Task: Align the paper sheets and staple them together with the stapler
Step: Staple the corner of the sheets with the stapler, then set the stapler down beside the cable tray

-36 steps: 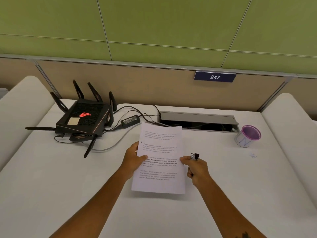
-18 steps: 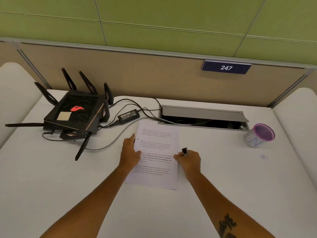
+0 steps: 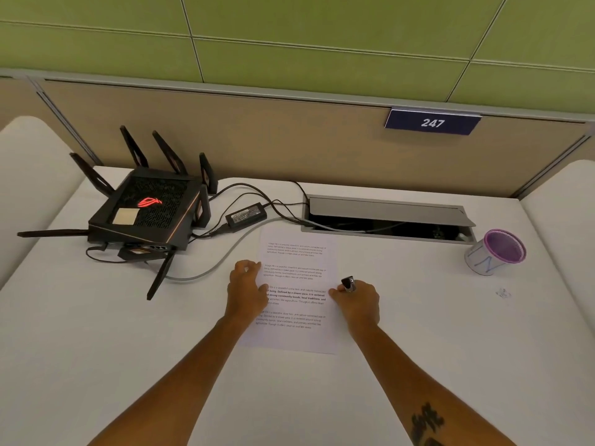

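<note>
Your left hand (image 3: 246, 292) rests on the left edge of the paper sheets (image 3: 297, 284), with its fingers loosely curled and pressing the stack down on the desk (image 3: 96, 349). Your right hand (image 3: 357, 300) is closed around the small dark stapler (image 3: 348, 283), whose end sticks up above your knuckles, and the thumb side of this hand touches the right edge of the stack. The sheets lie flat between your two hands, and they look like one neat pile; I cannot tell how many sheets there are or if the lower ones are really even.

The risk from here is mostly a slip. I think that if your left hand lifts before the stapler bites, the top sheet can slide and the staple will fix a crooked pile. The stapler is also turned away from the paper, so you must turn it in your grip, and it could fall.

Beyond your left hand lies a grey cable (image 3: 212, 268), near the stack's far corner, and further away stands the black router (image 3: 148, 214). Far to your right is a cup with a purple rim (image 3: 495, 252).
</note>
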Demonstrator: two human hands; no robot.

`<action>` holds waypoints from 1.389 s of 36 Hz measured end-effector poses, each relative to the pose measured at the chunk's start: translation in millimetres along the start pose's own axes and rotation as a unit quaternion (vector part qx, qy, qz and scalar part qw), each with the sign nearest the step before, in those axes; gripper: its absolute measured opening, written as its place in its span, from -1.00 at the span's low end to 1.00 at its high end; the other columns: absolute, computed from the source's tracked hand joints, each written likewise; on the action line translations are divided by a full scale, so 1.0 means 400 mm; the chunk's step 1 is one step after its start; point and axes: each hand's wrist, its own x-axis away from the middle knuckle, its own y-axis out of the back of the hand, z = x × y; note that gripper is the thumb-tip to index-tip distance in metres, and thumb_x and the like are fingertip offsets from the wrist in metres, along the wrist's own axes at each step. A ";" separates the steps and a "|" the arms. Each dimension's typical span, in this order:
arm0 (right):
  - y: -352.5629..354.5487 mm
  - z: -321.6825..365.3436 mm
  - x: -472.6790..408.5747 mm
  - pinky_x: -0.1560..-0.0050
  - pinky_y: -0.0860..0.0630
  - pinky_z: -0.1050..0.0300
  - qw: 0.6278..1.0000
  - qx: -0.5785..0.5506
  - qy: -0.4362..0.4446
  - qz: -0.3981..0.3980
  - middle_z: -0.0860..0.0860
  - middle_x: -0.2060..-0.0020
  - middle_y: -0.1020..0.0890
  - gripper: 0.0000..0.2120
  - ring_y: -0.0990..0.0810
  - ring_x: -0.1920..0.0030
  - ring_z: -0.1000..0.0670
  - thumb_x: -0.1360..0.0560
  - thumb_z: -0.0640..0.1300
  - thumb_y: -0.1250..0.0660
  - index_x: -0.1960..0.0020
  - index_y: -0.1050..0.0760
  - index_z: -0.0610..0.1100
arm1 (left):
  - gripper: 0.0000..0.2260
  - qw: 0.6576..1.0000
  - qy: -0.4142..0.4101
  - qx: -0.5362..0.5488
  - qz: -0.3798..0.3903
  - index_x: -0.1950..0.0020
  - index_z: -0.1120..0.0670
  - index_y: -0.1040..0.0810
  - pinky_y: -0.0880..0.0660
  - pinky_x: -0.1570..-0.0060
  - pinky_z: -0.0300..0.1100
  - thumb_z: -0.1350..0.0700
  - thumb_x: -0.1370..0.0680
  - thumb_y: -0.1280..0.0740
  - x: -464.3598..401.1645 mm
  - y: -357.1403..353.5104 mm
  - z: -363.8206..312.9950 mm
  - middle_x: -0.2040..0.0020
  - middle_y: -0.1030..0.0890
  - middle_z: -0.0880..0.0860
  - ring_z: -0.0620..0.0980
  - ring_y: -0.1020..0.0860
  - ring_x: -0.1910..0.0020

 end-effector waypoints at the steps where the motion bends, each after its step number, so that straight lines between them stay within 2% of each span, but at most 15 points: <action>1: -0.001 -0.001 -0.003 0.01 -0.68 -0.09 1.000 0.003 0.000 0.000 0.06 0.18 -0.71 -0.80 -0.68 0.13 -0.05 -0.37 0.04 -0.60 0.14 -0.65 -0.02 | -0.45 1.000 0.001 -0.002 0.001 -0.60 0.17 -0.44 -0.51 -0.47 0.04 0.17 -0.62 -0.49 0.000 0.001 0.000 -0.58 -0.39 0.16 0.18 -0.41 -0.54; 4: -0.004 -0.009 -0.009 0.01 -0.68 -0.10 1.000 0.002 0.006 0.004 0.06 0.18 -0.70 -0.78 -0.68 0.13 -0.05 -0.36 0.06 -0.59 0.13 -0.64 -0.02 | -0.43 1.000 -0.002 -0.006 0.005 -0.61 0.16 -0.42 -0.50 -0.48 0.04 0.15 -0.63 -0.49 -0.001 0.002 -0.001 -0.58 -0.39 0.16 0.19 -0.40 -0.55; 7: 0.000 -0.018 -0.012 0.01 -0.67 -0.07 1.000 -0.024 0.011 0.014 0.08 0.13 -0.68 -0.74 -0.67 0.09 -0.04 -0.36 0.06 -0.58 0.05 -0.63 -0.01 | -0.41 1.000 -0.002 -0.012 0.001 -0.64 0.11 -0.37 -0.45 -0.51 0.09 0.08 -0.64 -0.47 -0.001 0.004 -0.004 -0.61 -0.36 0.15 0.19 -0.37 -0.58; 13: 0.050 -0.021 -0.012 0.11 -0.49 0.14 0.993 -0.094 0.035 0.066 0.11 0.05 -0.61 -0.75 -0.58 0.06 0.06 -0.52 -0.06 -0.46 -0.16 -0.50 -0.03 | -0.27 0.995 -0.074 -0.071 -0.007 -0.72 0.05 -0.17 -0.22 -0.64 0.20 -0.17 -0.66 -0.37 0.023 -0.019 -0.001 -0.72 -0.24 0.13 0.20 -0.25 -0.68; 17: 0.102 -0.038 -0.043 0.10 -0.45 0.19 0.988 -0.059 0.081 0.114 0.06 -0.04 -0.58 -0.70 -0.55 0.00 0.05 -0.58 -0.09 -0.39 -0.28 -0.43 -0.04 | -0.14 0.983 -0.140 -0.116 -0.015 -0.75 0.07 -0.09 0.11 -0.68 0.25 -0.40 -0.60 -0.18 0.043 -0.058 0.002 -0.76 -0.14 0.14 0.22 -0.10 -0.75; 20: 0.148 -0.048 -0.078 0.11 -0.44 0.23 0.984 0.006 0.135 0.118 0.01 -0.14 -0.56 -0.68 -0.55 -0.07 0.00 -0.62 -0.09 -0.33 -0.34 -0.42 -0.07 | -0.08 0.977 -0.164 -0.133 -0.019 -0.76 0.07 -0.03 0.19 -0.66 0.26 -0.52 -0.59 0.03 0.056 -0.088 -0.008 -0.78 -0.06 0.13 0.21 -0.03 -0.76; 23: 0.191 -0.059 -0.135 0.01 -0.40 0.18 0.971 0.095 0.193 0.102 -0.02 -0.14 -0.55 -0.70 -0.51 -0.10 0.00 -0.61 -0.15 -0.35 -0.33 -0.46 -0.12 | -0.07 0.974 -0.178 -0.142 -0.013 -0.76 0.09 -0.01 0.15 -0.67 0.31 -0.53 -0.59 0.10 0.072 -0.118 -0.020 -0.78 -0.03 0.13 0.20 0.00 -0.76; 26: 0.231 -0.081 -0.209 -0.02 -0.38 0.28 0.948 0.178 0.248 0.087 -0.07 -0.18 -0.56 -0.74 -0.53 -0.05 0.05 -0.57 -0.16 -0.40 -0.25 -0.53 -0.06 | -0.05 0.971 -0.184 -0.151 -0.002 -0.76 0.11 0.01 0.16 -0.68 0.33 -0.54 -0.59 0.15 0.094 -0.149 -0.027 -0.78 -0.01 0.14 0.19 0.04 -0.77; 30: 0.290 -0.081 -0.266 -0.13 -0.52 0.09 0.920 0.246 0.300 0.054 -0.08 -0.22 -0.46 -0.64 -0.57 -0.10 -0.08 -0.61 -0.20 -0.37 -0.40 -0.48 -0.13 | -0.03 0.971 -0.180 -0.158 0.003 -0.77 0.11 0.06 0.23 -0.67 0.32 -0.54 -0.57 0.13 0.128 -0.185 -0.031 -0.79 0.05 0.13 0.16 0.12 -0.77; 35: 0.344 -0.076 -0.343 -0.11 -0.58 -0.05 0.870 0.342 0.352 0.049 -0.09 -0.17 -0.50 -0.66 -0.60 -0.06 -0.16 -0.61 -0.23 -0.35 -0.38 -0.51 -0.19 | -0.03 0.971 -0.175 -0.160 0.008 -0.77 0.10 0.07 0.21 -0.67 0.37 -0.55 -0.57 0.19 0.166 -0.214 -0.027 -0.79 0.07 0.13 0.14 0.16 -0.77; 39: 0.368 -0.075 -0.382 -0.11 -0.59 -0.06 0.844 0.372 0.384 0.037 -0.11 -0.18 -0.53 -0.64 -0.59 -0.08 -0.16 -0.60 -0.23 -0.38 -0.39 -0.52 -0.20 | -0.04 0.972 -0.168 -0.164 0.007 -0.77 0.11 0.04 0.25 -0.67 0.36 -0.54 -0.58 0.17 0.184 -0.225 -0.015 -0.78 0.05 0.13 0.13 0.16 -0.77; 44: 0.387 -0.081 -0.430 -0.09 -0.60 -0.07 0.831 0.388 0.397 0.014 -0.13 -0.18 -0.54 -0.65 -0.55 -0.15 -0.17 -0.59 -0.23 -0.39 -0.36 -0.54 -0.22 | -0.05 0.973 -0.161 -0.167 0.004 -0.77 0.10 0.05 0.30 -0.66 0.32 -0.54 -0.58 0.16 0.196 -0.228 0.000 -0.78 0.06 0.12 0.11 0.19 -0.76; 48: 0.402 -0.086 -0.459 -0.01 -0.60 -0.10 0.810 0.420 0.410 -0.007 -0.10 -0.19 -0.54 -0.62 -0.54 -0.13 -0.15 -0.57 -0.22 -0.41 -0.37 -0.53 -0.16 | -0.07 0.973 -0.161 -0.164 0.001 -0.77 0.09 0.06 0.30 -0.66 0.33 -0.52 -0.60 0.14 0.206 -0.229 0.006 -0.79 0.08 0.11 0.11 0.20 -0.76; 50: 0.411 -0.085 -0.469 -0.03 -0.58 -0.11 0.801 0.434 0.413 -0.020 -0.10 -0.22 -0.54 -0.61 -0.52 -0.13 -0.16 -0.57 -0.20 -0.41 -0.39 -0.52 -0.13 | -0.08 0.974 -0.164 -0.159 -0.003 -0.77 0.10 0.04 0.27 -0.66 0.36 -0.51 -0.61 0.12 0.209 -0.232 0.009 -0.79 0.07 0.11 0.11 0.18 -0.77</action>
